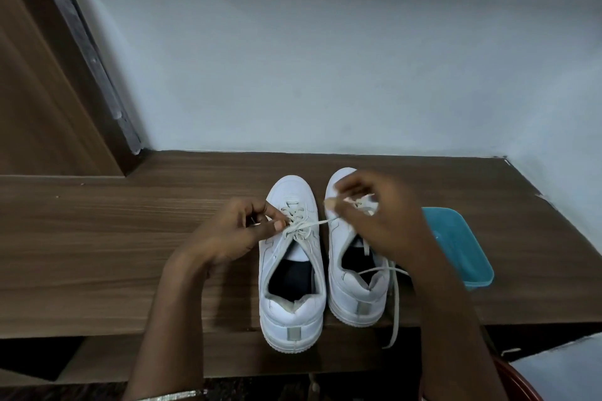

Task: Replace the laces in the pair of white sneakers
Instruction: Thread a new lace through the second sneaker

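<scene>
On the table (130, 238), the left sneaker (293, 312) is standing between the grips, the right sneaker (355, 303) lying under the right hand (381, 221); a box (462, 247) is sitting right of it; the lace (312, 224) is being pinched taut by the left hand (237, 234) and the right hand, fingers curled.

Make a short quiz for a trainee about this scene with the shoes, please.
1. True or false: the left hand and right hand both hold the flat white lace of the left white low-top sneaker.
2. What lies beside the right white sneaker? A teal plastic box; B red cup; C scissors.
3. Fill in: the right sneaker's loose lace hangs over the ___ of the brown wooden table.
Key: 1 true; 2 A; 3 edge.
</scene>
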